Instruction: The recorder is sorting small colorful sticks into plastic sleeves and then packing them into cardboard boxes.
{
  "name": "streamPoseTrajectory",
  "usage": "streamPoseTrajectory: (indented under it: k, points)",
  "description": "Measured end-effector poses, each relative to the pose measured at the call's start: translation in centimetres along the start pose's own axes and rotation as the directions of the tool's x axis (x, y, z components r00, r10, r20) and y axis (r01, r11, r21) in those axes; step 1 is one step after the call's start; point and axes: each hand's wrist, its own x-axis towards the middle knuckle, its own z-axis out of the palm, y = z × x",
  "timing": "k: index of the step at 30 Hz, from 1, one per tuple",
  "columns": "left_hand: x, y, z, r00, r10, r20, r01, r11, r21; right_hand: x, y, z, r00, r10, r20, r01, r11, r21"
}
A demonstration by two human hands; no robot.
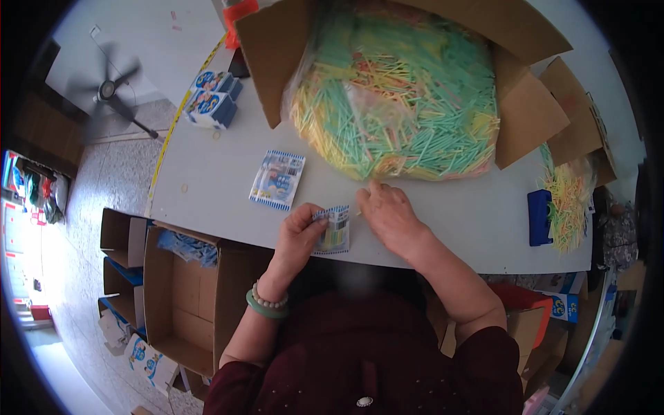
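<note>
My left hand [299, 235] pinches the upper left edge of a small clear packet [336, 235] with blue-striped ends, at the table's front edge. Pale sticks show inside that packet. My right hand [389, 214] is just right of it, fingers curled in, at the near edge of a big heap of thin pastel sticks [436, 121]. A speck of yellow shows by its fingers, but what they hold is hidden. Left of the heap, a few flat blue-and-white packets [277, 180] lie stacked on the table.
An open cardboard box [529, 111] surrounds the plastic-lined heap. Blue-and-white cartons [213, 104] stand at the back left. To the right are a blue holder [539, 218] and more loose sticks [568, 211]. Below the table's left edge, a carton [190, 304] contains packets. A fan [106, 90] stands beyond.
</note>
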Motion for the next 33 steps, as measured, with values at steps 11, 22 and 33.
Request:
streamPoseTrajectory:
  k: [11, 22, 33]
  points:
    - [-1.0, 1.1, -0.1, 0.999, 0.033, 0.036, -0.044, 0.928, 0.370, -1.8, 0.4, -0.8, 0.963, 0.221, -0.153, -0.117, 0.857, 0.501]
    - [-1.7, 3.9, 2.1, 0.982, 0.143, 0.122, -0.171, 0.948, 0.267, -2.6, -2.0, -4.1, 0.919, 0.394, -0.022, 0.083, -0.139, 0.987]
    - [-1.1, 2.2, 2.8, 0.968, 0.218, 0.125, -0.251, 0.867, 0.431, -3.2, -3.5, -0.5, 0.913, 0.396, 0.101, -0.090, -0.047, 0.995]
